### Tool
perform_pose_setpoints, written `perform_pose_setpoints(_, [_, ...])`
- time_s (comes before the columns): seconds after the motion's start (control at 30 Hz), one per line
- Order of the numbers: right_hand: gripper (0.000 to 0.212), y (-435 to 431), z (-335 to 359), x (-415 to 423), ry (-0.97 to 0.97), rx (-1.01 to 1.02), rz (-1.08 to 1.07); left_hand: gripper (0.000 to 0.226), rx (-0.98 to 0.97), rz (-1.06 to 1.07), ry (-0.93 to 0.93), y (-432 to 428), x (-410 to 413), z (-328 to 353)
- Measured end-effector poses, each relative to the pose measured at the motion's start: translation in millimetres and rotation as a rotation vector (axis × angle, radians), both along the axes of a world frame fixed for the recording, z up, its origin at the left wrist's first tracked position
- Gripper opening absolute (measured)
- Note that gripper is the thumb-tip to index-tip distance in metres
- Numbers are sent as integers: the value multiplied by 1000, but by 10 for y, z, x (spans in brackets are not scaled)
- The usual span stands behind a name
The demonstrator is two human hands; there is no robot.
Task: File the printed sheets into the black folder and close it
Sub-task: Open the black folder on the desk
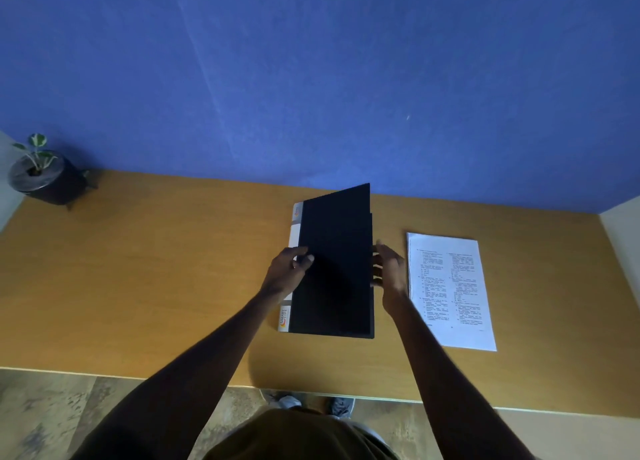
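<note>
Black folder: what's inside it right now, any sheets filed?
Cannot tell: the black folder has its raised cover hiding the inside. The printed sheets lie on the desk beside it, right of the right hand.

Probably an office: desk (156, 286), blue partition (311, 78).

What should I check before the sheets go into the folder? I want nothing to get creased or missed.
1. Cover of the black folder raised: ok, its free edge is lifted off the desk.
2. Spine side steadied: ok, the left hand rests on the cover near the white spine.
3. Opening edge held: ok, the right hand is at the folder's right edge.
4. Printed sheets ready: ok, they lie flat in a stack just right of the folder, untouched.
5. A hand free to fetch the sheets: not ok, both hands are on the folder.
6. Inside pockets or clip clear: cannot tell, the cover hides the inside.
</note>
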State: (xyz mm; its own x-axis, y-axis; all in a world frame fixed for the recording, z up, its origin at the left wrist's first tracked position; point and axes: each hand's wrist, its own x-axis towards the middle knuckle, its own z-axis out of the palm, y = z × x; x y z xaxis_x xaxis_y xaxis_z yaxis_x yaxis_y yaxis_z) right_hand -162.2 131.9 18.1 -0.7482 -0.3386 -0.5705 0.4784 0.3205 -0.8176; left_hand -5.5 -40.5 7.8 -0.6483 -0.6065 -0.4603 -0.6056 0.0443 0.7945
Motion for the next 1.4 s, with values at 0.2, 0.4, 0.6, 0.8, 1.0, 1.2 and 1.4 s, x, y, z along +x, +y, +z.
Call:
perform_pose_setpoints(0.2, [31,-465,170,179,35,-139,289,55,79,156,304,-97,113,187])
perform_pose_setpoints(0.4, [27,-1019,258,758,94,-131,614,56,87,150,448,-395,504,298])
perform_pose_setpoints(0.6, [46,-1469,188,1270,181,-14,739,36,-4,352,406,-1035,1014,275])
perform_pose_setpoints(0.8, [56,-1727,128,1682,526,322,1061,35,-123,417,167,-1593,1422,140])
perform_pose_setpoints(1.0, [70,-1874,-141,1903,727,464,1391,45,-124,352,-49,-1882,1506,-44])
perform_pose_setpoints(1.2, [78,-1879,-373,1979,720,520,1477,41,-156,152,-195,-1907,1462,-235])
perform_pose_setpoints(1.4, [76,-1830,-447,1989,670,524,1475,70,-165,-26,-328,-1723,1446,-416])
